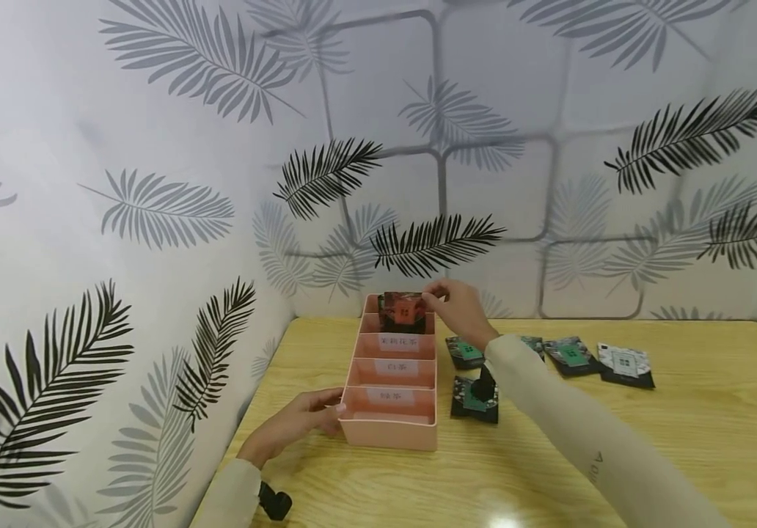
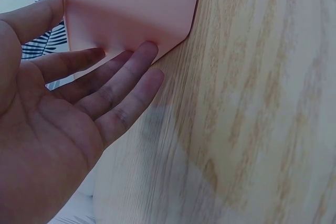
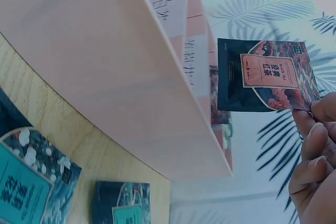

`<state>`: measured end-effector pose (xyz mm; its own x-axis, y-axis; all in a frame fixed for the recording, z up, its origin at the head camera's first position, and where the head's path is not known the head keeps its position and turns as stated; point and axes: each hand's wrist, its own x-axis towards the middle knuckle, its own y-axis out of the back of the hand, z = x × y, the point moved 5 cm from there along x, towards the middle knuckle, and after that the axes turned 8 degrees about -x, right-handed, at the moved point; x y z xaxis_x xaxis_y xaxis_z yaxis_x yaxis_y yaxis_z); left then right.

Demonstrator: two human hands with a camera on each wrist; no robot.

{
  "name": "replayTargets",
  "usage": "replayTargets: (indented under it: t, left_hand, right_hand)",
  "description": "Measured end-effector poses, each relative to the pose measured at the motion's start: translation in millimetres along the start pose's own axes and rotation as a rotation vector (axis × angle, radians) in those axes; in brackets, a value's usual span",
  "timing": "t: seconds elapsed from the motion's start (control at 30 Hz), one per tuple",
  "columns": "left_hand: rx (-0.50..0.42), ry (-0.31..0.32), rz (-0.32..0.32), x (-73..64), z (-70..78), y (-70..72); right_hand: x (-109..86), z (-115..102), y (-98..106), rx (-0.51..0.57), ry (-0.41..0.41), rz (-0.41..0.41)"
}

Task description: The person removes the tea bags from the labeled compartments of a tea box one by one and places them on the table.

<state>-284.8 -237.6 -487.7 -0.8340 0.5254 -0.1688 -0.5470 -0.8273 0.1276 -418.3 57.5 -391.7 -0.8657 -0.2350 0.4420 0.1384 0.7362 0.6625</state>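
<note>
My right hand (image 1: pixel 461 312) pinches a corner of a dark tea sachet (image 3: pixel 270 74) with a red label reading "BLACK TEA". The sachet stands upright above the far compartments of a pink divided box (image 1: pixel 388 434). Beside the box's near left corner is my left hand (image 1: pixel 295 425). Its extended fingertips touch the pink wall in the left wrist view, with the thumb along the edge. White handwritten labels mark several compartments. Another dark red sachet (image 3: pixel 221 116) shows partly inside the box; the wall hides the rest of it.
Right of the box on the wooden table (image 1: pixel 365 491) lie several green-labelled sachets (image 1: pixel 474 400). A white-labelled sachet (image 1: pixel 626 364) lies farthest right. A leaf-patterned wall covering (image 1: pixel 491 191) rises behind the table and along its left side.
</note>
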Motion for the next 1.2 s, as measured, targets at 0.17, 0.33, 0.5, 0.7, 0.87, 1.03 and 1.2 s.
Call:
replayTargets:
  t: [0.17,0.33,0.5,0.7,0.87,1.03,1.2]
  left_hand:
    - [0.002,0.006,0.005,0.4,2.2,-1.8]
    - [0.005,0.013,0.007,-0.4,2.3,-2.2]
    - [0.009,0.013,0.011,0.7,2.4,-2.1]
    - [0.001,0.024,0.005,-0.1,1.4,-3.1]
    - [0.008,0.016,0.005,-0.3,1.2,-3.5]
    - [0.000,0.019,0.002,0.5,1.4,-4.2]
    - [-0.005,0.019,-0.006,1.0,1.8,-4.1]
  right_hand:
    - [-5.6,3,19,-0.027,0.006,0.022]
    - [-18.0,5,37,-0.003,-0.010,-0.001]
    - [-30.0,18,49,-0.009,-0.027,-0.024]
    - [-48.4,33,65,-0.024,-0.048,-0.040]
    - [-63.2,44,78,-0.031,-0.077,-0.057]
    - [-78.0,58,89,-0.047,-0.114,-0.062]
    - [-93.7,70,99,-0.058,-0.122,-0.064]
